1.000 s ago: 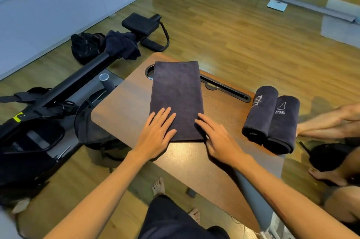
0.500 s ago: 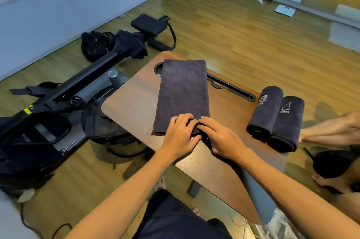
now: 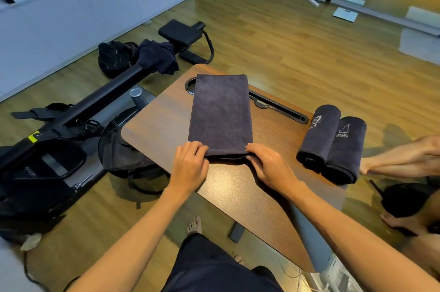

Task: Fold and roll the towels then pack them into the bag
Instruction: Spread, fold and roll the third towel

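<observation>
Left of the frame: a black exercise machine (image 3: 71, 110) lies on the wooden floor, with a dark bag (image 3: 128, 156) slumped beside the table's left edge, plausibly the bag meant for packing, placed within reach; centre: the folded towel (image 3: 221, 113), a long dark strip, lies flat on the wooden table (image 3: 250, 187) with its length running away from the person, an orientation that lets it be rolled from the near end outward; lower centre: the left hand (image 3: 190, 165), fingers curled, grips the near left corner of the towel; the right hand (image 3: 269, 165), fingers likewise curled, grips the near right corner; the two hands hold opposite corners so that the first turn of the roll starts even across the width; the near edge appears just lifted and tucked, so rolling seems only begun; right of centre: two rolled towels (image 3: 333, 144) rest side by side, touching, near the table's right edge, set apart from the working area, apparently awaiting packing; far right: another person's limbs (image 3: 404, 158) are partly in view.
</observation>
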